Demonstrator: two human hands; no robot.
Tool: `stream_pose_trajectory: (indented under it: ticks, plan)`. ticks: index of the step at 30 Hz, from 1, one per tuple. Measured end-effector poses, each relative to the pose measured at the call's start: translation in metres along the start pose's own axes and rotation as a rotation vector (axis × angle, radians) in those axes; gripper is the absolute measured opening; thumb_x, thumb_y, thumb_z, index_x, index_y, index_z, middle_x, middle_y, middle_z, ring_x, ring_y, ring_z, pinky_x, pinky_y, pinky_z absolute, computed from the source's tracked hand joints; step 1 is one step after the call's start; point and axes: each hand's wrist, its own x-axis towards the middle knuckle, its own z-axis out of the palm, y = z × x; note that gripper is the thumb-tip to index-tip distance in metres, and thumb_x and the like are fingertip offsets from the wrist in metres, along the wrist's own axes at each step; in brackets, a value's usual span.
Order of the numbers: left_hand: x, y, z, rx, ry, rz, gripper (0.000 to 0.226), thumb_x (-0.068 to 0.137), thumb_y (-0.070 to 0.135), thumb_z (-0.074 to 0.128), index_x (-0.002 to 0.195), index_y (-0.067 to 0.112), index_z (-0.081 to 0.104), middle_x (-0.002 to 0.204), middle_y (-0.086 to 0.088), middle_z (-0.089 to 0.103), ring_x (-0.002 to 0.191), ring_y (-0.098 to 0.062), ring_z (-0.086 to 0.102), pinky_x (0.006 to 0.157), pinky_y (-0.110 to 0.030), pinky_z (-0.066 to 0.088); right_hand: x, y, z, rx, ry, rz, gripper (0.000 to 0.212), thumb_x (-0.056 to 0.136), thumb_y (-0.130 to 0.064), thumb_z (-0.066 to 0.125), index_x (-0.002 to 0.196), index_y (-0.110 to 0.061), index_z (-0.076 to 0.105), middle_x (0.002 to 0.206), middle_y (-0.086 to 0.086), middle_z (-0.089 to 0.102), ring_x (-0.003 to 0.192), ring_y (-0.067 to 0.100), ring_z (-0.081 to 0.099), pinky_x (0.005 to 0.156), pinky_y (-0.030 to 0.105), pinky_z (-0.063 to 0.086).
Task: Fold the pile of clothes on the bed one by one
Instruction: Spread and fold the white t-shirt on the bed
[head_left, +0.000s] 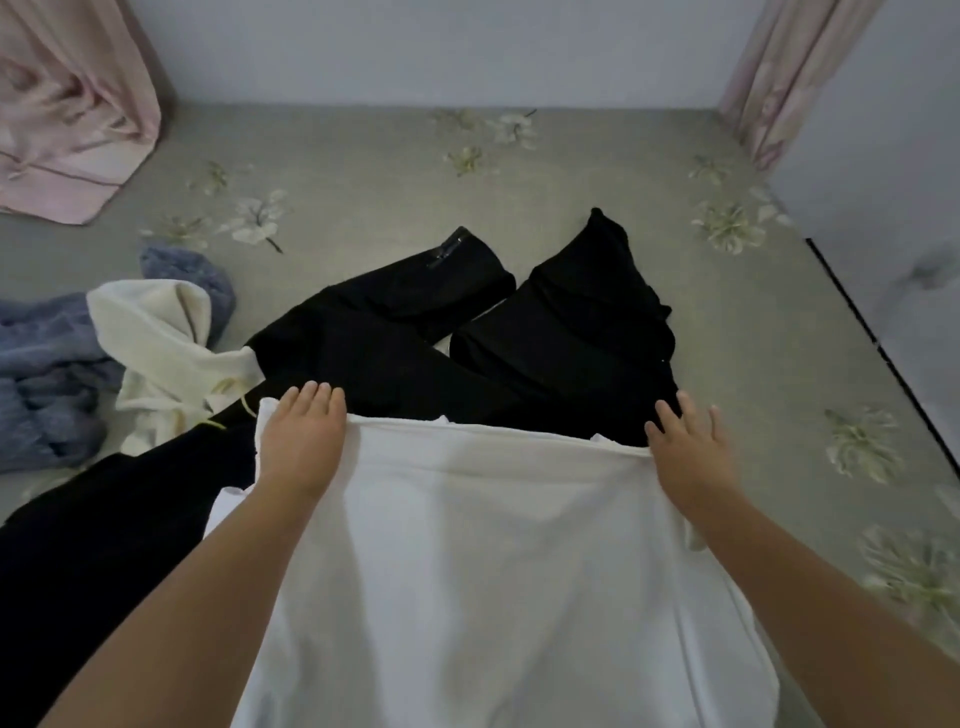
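A white garment (467, 545) lies spread in front of me on the bed, over black clothes. My left hand (304, 436) rests flat on its far left corner, fingers straight. At the far right corner my right hand (691, 447) lies flat with its fingers spread, reaching onto the black cloth. Black trousers (384, 332) stretch from the near left toward the middle of the bed. A second black garment (582, 312) lies beside them on the right. A cream garment (161, 338) and a blue fleecy one (47, 374) are crumpled at the left.
The bed has a grey sheet (571, 171) with pale flower prints. A pink cloth (67, 119) hangs at the far left corner and a pink curtain (779, 67) at the far right. The bed's dark right edge (878, 343) borders a wall.
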Motion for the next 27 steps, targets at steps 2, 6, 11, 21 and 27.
stream_pose_trajectory:
  ticks: [2,6,11,21,27]
  plan:
    - [0.013,0.001,0.011,0.001,-0.007,0.017,0.050,0.099,0.015,0.026,0.146,0.009,0.008,0.154,-0.006,0.015,0.143,-0.019,0.012,0.116,-0.031,0.005,0.013,-0.002,0.004,-0.020,-0.019,0.007,0.051,0.099,-0.020,0.026,0.147,-0.022,0.008,0.156,0.003,-0.008,0.142,0.029,-0.015,0.113,0.052,-0.007]
    - [0.030,0.006,0.028,-0.008,-0.032,0.039,0.049,0.098,0.015,0.027,0.145,0.010,0.013,0.152,-0.006,0.021,0.142,-0.021,0.015,0.116,-0.032,0.007,0.027,-0.007,0.016,-0.045,-0.026,0.038,0.056,0.098,-0.020,0.028,0.147,-0.026,0.001,0.156,0.001,-0.012,0.142,0.028,-0.016,0.110,0.056,-0.009]
    - [0.022,0.048,0.030,-0.236,0.045,0.057,0.058,0.093,0.008,0.038,0.146,0.012,0.015,0.154,-0.013,0.013,0.143,-0.029,0.007,0.114,-0.046,0.006,0.018,-0.042,0.020,0.111,0.003,0.103,0.079,0.093,-0.008,0.039,0.142,-0.022,-0.021,0.153,0.010,-0.021,0.141,0.030,-0.017,0.111,0.056,-0.005]
    - [-0.019,0.120,0.056,-0.541,-0.036,0.337,0.059,0.083,0.032,0.026,0.119,0.000,0.059,0.129,-0.029,0.049,0.120,-0.047,0.046,0.095,-0.062,0.034,-0.028,0.007,0.066,0.382,-0.174,0.205,0.040,0.091,-0.012,0.040,0.131,-0.013,0.034,0.126,0.016,0.044,0.112,0.032,0.049,0.089,0.040,0.043]
    - [-0.019,0.125,0.066,-0.549,-0.037,0.284,0.059,0.085,0.037,0.025,0.125,0.004,0.055,0.137,-0.027,0.042,0.129,-0.042,0.038,0.104,-0.057,0.023,-0.005,0.041,0.057,0.626,0.021,0.522,0.049,0.094,-0.014,0.042,0.141,-0.012,0.028,0.152,0.014,0.015,0.138,0.030,0.017,0.106,0.046,0.025]
